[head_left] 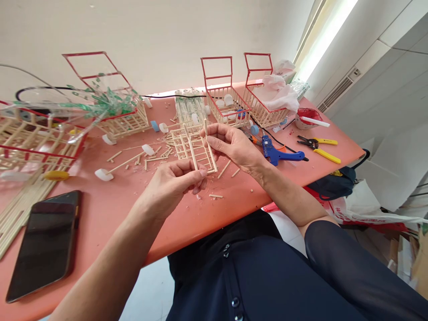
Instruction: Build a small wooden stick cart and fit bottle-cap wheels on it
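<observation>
Over the middle of the table, my left hand (185, 177) is closed, thumb and fingers pinching a pale wooden stick (191, 151). My right hand (230, 145) pinches another thin wooden stick (210, 154) slightly farther off, to the right. The two sticks stand roughly side by side, slanting upward. Whether they are joined to each other is unclear. Just behind them is a lattice of wooden sticks (181, 145), partly covered by the sticks and my hands. Short cut sticks (160, 155) lie scattered to its left.
Red-trimmed stick carts (216, 76) stand along the wall. A blue glue gun (279, 154), yellow-handled wire strippers (323, 149) and a red-lined tub (309, 119) are on the right. To the left lie a phone (45, 243), long sticks (25, 205) and a white-wheeled axle (125, 165).
</observation>
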A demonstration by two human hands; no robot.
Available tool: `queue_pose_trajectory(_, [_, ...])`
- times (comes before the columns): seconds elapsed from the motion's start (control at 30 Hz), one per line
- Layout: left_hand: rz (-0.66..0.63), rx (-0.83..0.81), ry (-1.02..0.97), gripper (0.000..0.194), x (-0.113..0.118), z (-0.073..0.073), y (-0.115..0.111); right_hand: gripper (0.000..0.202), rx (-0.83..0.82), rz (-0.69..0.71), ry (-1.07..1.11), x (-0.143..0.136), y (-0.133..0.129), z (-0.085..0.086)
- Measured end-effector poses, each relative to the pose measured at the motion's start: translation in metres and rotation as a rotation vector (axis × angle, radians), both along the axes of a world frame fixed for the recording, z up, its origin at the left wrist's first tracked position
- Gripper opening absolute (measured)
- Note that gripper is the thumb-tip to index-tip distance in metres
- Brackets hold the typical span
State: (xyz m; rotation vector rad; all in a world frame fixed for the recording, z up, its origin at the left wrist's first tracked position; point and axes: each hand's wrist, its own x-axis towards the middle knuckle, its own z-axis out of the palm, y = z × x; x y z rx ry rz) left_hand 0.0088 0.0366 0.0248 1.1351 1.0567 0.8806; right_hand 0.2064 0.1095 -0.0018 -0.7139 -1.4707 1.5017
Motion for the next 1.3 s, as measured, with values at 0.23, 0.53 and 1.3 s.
queue_pose_trajectory(0.23, [0.000,0.013,0.006,0.025,-0.001,-0.001,0.000,0.033,-0.009,0.005,0.017,0.000,-0.001,0.000])
queue_pose_trajectory(0.53, [-0.009,0.032,0.004,0.023,-0.004,-0.004,0.001,0.053,-0.058,0.016,0.048,0.000,-0.005,0.007])
queue_pose_trajectory(1.3, [0.023,0.100,0.052,0.022,-0.009,-0.001,0.001,0.053,-0.113,0.060,-0.031,0.002,-0.011,0.013])
